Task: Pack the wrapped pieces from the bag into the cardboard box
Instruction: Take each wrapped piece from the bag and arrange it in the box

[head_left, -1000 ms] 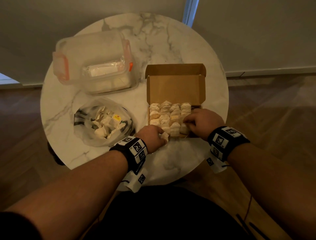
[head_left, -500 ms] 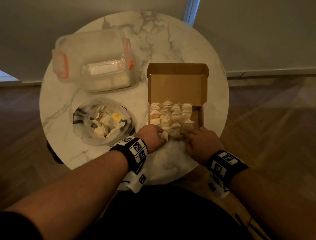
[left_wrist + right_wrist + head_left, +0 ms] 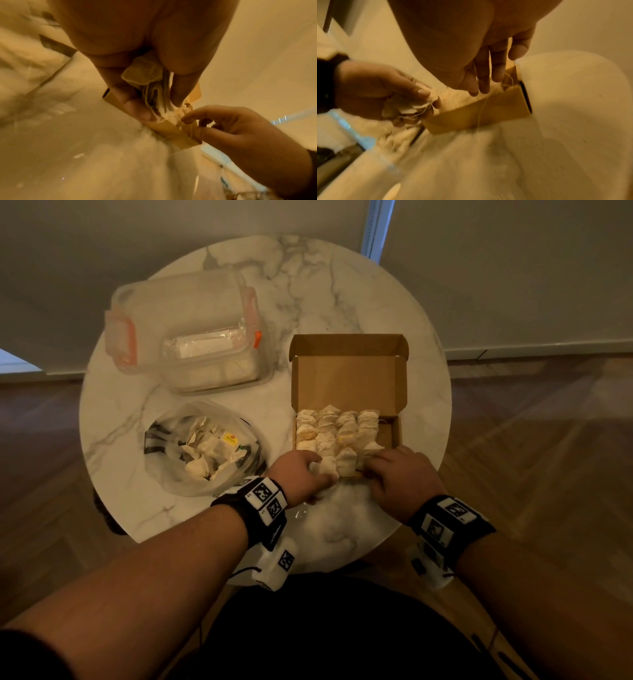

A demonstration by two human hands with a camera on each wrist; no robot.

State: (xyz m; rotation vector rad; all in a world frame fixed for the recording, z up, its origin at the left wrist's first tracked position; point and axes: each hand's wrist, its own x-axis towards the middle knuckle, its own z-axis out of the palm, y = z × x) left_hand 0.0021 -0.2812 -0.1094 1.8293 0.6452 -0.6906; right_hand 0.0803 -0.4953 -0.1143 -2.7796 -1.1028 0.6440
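An open cardboard box (image 3: 349,378) stands on the right of the table, with rows of pale wrapped pieces (image 3: 337,429) filling most of its tray. A clear plastic bag (image 3: 205,450) of more pieces lies to its left. At the box's near left corner my left hand (image 3: 301,470) grips a small bundle of wrapped pieces (image 3: 145,73), thumb and fingers curled round them. My right hand (image 3: 400,474) is at the near right edge of the box (image 3: 479,113), and its nearly straight fingers (image 3: 481,86) touch the front row. A thin string (image 3: 480,116) hangs over the near wall.
A clear lidded plastic container (image 3: 185,333) with orange clasps stands at the back left of the round marble table (image 3: 342,525). Wooden floor surrounds the table and a pale wall rises behind it. The box's right end holds a small bare gap (image 3: 387,433).
My right hand drew back from over the packed pieces to the box's near right edge, where it now touches the front row. The left hand has kept its bundle at the near left corner.
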